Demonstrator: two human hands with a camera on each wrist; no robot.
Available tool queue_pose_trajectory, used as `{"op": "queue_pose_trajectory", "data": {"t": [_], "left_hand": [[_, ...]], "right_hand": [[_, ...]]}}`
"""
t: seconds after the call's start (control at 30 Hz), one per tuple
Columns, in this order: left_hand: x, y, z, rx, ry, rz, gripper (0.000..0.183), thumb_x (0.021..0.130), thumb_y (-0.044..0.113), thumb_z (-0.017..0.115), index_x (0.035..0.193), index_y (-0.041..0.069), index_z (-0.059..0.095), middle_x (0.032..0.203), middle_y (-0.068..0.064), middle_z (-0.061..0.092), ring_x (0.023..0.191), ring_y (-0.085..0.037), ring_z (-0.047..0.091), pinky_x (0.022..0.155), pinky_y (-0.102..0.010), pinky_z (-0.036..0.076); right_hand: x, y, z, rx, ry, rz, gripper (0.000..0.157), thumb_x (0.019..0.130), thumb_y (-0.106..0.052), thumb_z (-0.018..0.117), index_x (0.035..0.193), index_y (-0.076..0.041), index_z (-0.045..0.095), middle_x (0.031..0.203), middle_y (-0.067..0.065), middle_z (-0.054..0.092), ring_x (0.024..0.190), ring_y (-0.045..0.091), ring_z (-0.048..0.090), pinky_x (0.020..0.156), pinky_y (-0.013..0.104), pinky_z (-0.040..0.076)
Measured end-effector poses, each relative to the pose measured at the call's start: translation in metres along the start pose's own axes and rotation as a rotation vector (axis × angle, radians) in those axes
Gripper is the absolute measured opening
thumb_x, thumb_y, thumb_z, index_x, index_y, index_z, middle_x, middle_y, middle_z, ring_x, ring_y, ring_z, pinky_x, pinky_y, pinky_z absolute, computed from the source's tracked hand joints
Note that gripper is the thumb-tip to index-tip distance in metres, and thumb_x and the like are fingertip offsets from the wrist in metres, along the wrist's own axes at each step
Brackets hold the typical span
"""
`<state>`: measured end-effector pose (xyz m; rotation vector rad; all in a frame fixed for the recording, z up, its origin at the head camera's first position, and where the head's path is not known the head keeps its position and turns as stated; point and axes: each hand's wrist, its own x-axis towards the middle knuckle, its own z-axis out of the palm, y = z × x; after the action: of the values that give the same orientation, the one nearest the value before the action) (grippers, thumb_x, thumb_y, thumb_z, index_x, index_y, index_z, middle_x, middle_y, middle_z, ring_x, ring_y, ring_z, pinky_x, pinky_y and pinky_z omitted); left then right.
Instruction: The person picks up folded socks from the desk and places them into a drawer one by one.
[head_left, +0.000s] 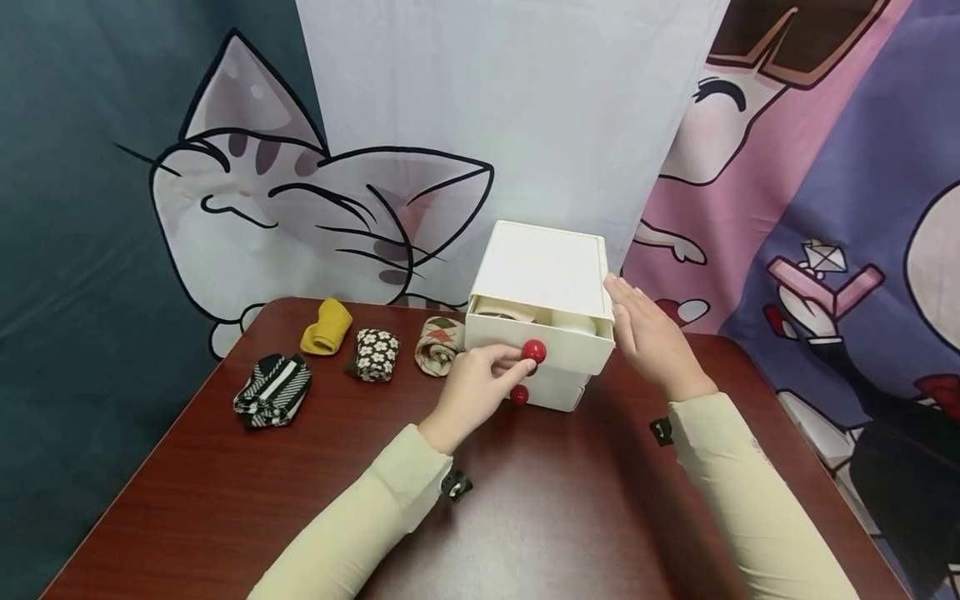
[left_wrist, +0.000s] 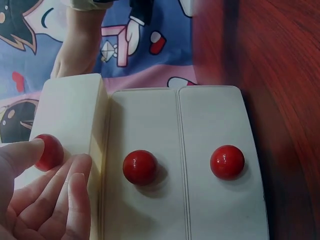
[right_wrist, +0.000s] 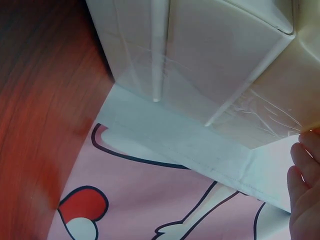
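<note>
With fingers (left_wrist: pixel 77 200) of left hand (head_left: pixel 474 382) pinching the red knob (head_left: pixel 534 351) on a part-open drawer (head_left: pixel 572 356) holding pale bundles (head_left: pixel 573 322), right hand (head_left: pixel 654 342) straight-fingered against the white cabinet (head_left: pixel 543 260).

The head camera is looking forward and down over the table (head_left: pixel 540 517), standing back and taking in the box (head_left: pixel 547 262), left hand (head_left: pixel 480 382) and right hand (head_left: pixel 654 340). The left wrist camera is facing the knobs (left_wrist: pixel 140 167) up close, its picture lying sideways. The right wrist camera, also sideways, is looking closely along the box's side toward the backdrop (right_wrist: pixel 135 190). Both wrist views are sharing box, table and backdrop with the head view.
</note>
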<state>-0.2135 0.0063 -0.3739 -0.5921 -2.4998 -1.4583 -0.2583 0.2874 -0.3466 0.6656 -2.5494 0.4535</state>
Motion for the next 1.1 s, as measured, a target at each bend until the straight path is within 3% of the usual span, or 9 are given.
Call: {"op": "queue_pose_trajectory", "data": {"t": [0.57,0.93,1.1], "left_hand": [[0.022,-0.003,0.006,0.044,0.014,-0.027,0.031,0.099,0.033,0.067,0.115,0.009,0.075,0.101,-0.003,0.077,0.087,-0.014,0.073,0.082,-0.033,0.057],[0.026,-0.005,0.008,0.068,0.01,-0.052,0.033,0.099,0.037,0.066,0.116,0.011,0.075,0.103,-0.002,0.077,0.091,-0.015,0.073,0.084,-0.034,0.057],[0.025,-0.005,0.008,0.067,0.013,-0.05,0.032,0.099,0.038,0.066,0.116,0.012,0.075,0.102,-0.001,0.077,0.09,-0.013,0.073,0.084,-0.033,0.057]], "right_hand": [[-0.001,0.003,0.002,0.024,-0.009,0.011,0.047,0.111,-0.02,0.033,0.152,0.001,0.041,0.157,0.018,0.04,0.147,0.033,0.036,0.124,0.036,0.018],[0.002,0.006,-0.008,0.069,-0.092,-0.025,0.05,0.111,-0.021,0.035,0.156,0.001,0.034,0.161,0.019,0.033,0.152,0.034,0.023,0.125,0.04,0.013],[0.007,0.007,-0.011,0.06,-0.142,-0.002,0.052,0.112,-0.026,0.031,0.157,0.0,0.03,0.164,0.019,0.027,0.153,0.036,0.019,0.125,0.042,0.011]]}}
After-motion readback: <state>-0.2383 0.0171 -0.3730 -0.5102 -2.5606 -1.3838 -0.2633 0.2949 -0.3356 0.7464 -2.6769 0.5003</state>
